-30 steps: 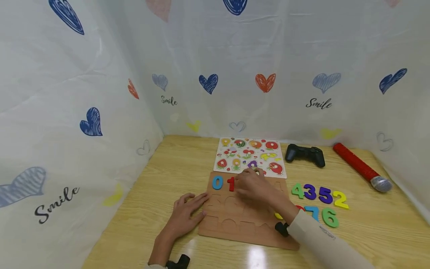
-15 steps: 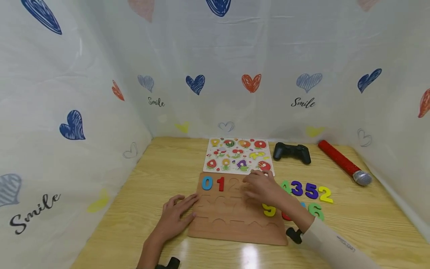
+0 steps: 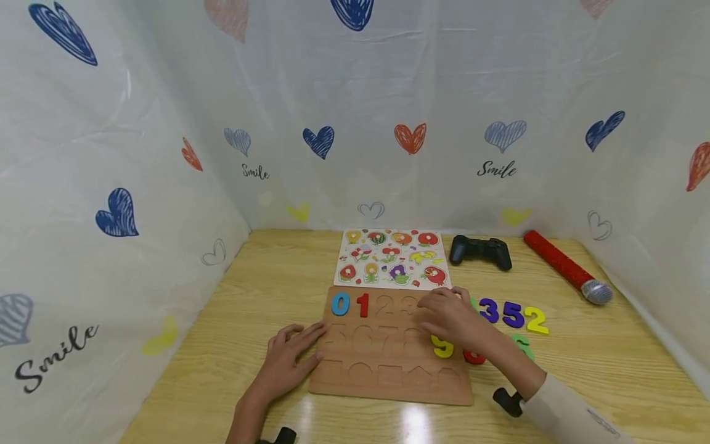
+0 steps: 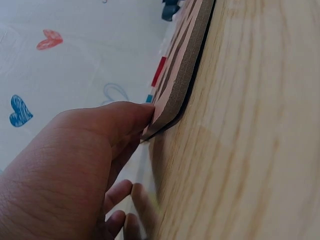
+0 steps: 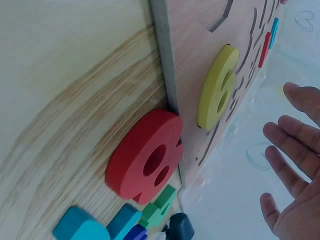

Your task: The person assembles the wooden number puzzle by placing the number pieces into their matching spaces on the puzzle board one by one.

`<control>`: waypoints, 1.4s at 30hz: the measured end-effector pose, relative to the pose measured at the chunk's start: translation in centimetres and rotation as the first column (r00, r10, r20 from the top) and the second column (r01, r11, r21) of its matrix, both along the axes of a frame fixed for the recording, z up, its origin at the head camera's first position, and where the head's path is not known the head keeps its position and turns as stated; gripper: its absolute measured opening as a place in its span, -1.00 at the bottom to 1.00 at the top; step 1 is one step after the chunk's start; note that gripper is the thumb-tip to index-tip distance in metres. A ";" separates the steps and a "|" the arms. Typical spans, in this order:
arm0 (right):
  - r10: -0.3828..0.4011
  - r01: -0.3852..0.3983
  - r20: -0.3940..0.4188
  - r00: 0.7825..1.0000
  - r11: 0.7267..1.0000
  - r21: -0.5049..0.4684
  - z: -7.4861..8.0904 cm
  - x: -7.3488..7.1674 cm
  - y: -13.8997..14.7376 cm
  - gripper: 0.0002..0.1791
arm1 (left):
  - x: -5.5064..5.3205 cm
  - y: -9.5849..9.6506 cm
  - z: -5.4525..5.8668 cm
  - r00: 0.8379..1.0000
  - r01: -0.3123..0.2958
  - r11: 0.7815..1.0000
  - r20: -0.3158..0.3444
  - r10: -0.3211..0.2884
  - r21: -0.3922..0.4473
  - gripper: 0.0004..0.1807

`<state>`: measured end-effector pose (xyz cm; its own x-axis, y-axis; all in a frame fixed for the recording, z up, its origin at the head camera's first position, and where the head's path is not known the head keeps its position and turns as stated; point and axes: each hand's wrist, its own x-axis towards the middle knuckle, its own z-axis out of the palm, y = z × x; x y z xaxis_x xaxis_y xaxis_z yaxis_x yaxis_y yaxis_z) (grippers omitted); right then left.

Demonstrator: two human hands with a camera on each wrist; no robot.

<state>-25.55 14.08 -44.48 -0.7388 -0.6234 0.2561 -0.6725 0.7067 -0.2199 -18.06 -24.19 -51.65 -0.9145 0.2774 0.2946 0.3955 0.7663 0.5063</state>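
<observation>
My left hand [image 3: 291, 357] lies at the left edge of a brown wooden number board [image 3: 355, 357]. In the left wrist view its thumb [image 4: 135, 114] touches the board's edge. A blue 0 [image 3: 341, 304] and a red 1 [image 3: 363, 305] sit in the board's top row. Over the upper right corner hovers my right hand [image 3: 455, 317]; the right wrist view shows its fingers spread loosely and the palm holding nothing. Below it a yellow 9 [image 3: 442, 347] lies on the board. A red 8 [image 5: 145, 155] leans against the board's right edge.
Right of the board lie purple 3 [image 3: 489, 310], purple 5 [image 3: 513, 314], yellow 2 [image 3: 535, 320] and a green 6 [image 3: 523, 345], partly hidden by my arm. Behind are a fruit puzzle board [image 3: 355, 239], a black game controller [image 3: 480, 251] and a red microphone [image 3: 560, 259].
My right hand has moved right along the board's top row, from beside the red 1 to the upper right corner, uncovering empty recesses. The left hand stays at the left edge. The head view has shifted.
</observation>
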 end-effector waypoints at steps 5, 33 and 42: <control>-0.014 0.015 -0.018 1.000 1.000 0.023 0.2 0.5 1.1 -0.71 | 0.1 0.0 0.0 1.000 -0.006 1.000 0.004 0.006 -0.004 -0.43; -0.151 0.153 0.025 0.988 0.986 -0.066 -0.2 2.1 8.1 -0.61 | 0.1 0.1 0.0 1.000 -0.008 1.000 -0.017 0.007 -0.008 -0.44; -0.195 0.196 0.012 0.981 0.979 -0.064 -0.5 2.1 10.1 -0.54 | 0.2 0.1 0.1 1.000 -0.010 1.000 -0.026 0.009 -0.010 -0.44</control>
<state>-23.41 24.16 -45.00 -0.8463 -0.4490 0.2866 -0.5213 0.8086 -0.2727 -17.83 -24.10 -51.56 -0.9094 0.2717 0.3150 0.4008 0.7752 0.4884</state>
